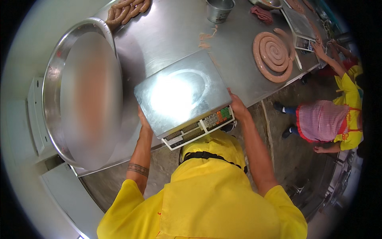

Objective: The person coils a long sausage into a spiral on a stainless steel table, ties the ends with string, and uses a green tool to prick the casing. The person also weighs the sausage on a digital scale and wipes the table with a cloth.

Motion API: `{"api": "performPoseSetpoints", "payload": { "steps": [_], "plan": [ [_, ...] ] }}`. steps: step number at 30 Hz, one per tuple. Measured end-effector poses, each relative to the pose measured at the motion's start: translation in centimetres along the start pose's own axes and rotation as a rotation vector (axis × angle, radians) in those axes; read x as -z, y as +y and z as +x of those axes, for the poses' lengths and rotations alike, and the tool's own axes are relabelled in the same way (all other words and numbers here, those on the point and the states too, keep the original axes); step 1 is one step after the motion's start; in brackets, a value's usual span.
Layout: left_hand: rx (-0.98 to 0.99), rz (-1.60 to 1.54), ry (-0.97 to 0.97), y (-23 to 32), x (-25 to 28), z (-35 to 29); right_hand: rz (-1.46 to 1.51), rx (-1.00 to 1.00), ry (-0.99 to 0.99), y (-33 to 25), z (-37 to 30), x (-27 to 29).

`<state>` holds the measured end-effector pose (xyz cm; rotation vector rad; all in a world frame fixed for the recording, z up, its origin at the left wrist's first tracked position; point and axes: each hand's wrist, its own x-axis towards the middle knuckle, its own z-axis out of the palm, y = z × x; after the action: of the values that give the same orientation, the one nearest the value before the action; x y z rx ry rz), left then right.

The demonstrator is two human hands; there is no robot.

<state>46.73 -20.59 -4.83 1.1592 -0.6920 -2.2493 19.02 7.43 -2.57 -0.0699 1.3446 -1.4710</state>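
Note:
A digital weighing scale [217, 85] with a flat metal platform and a keypad along its near side is between my two hands, turned slightly at the near edge of the steel table. My left hand [144, 118] grips its left side, the fingers mostly hidden by the scale. On the other side, my right hand [237, 104] is closed round the right edge beside the keypad. Bright glare covers part of the platform, which carries nothing. Whether the scale is lifted or rests on the table, I cannot tell.
A large steel basin [55, 51] stands left, its contents blurred. Linked sausages [126, 11] lie far left, and a metal bucket [219, 11] stands at the back. Right are a coiled sausage [274, 53], a red cloth [262, 15], and a second scale [299, 24] touched by a co-worker's hand [318, 48].

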Motion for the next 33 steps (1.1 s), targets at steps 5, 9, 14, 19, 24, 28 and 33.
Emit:
{"api": "performPoseSetpoints", "payload": {
  "steps": [5, 9, 14, 19, 24, 28, 33],
  "plan": [
    [-0.073, 0.004, -0.24, 0.2, 2.1, 0.0, -0.392, 0.175, 0.026, -0.2, 0.9, 1.4],
    [-0.07, 0.098, -0.375, 0.8, 0.5, -0.4, -0.561, 0.108, 0.095, -3.7, 2.1, 4.2],
    [0.175, 0.019, -0.257, 1.8, -1.4, -1.2, -0.566, 0.214, 0.254, -11.7, 2.7, 11.3],
    [0.001, 0.371, -0.25, 2.2, 0.3, -1.1, -0.605, 0.403, 0.367, -20.4, 7.2, 18.7],
    [0.016, 0.423, 0.04, 2.1, 1.3, -2.8, -1.023, 0.538, 0.662, -30.4, 16.9, 24.1],
    [0.028, 0.451, 0.303, 1.0, 0.6, -7.8, -1.075, 0.996, 1.042, -33.8, 23.9, 27.3],
    [0.068, 0.444, 0.524, -2.9, 0.3, -15.1, -1.503, 0.577, 1.037, -34.8, 26.7, 29.0]
  ]
}}
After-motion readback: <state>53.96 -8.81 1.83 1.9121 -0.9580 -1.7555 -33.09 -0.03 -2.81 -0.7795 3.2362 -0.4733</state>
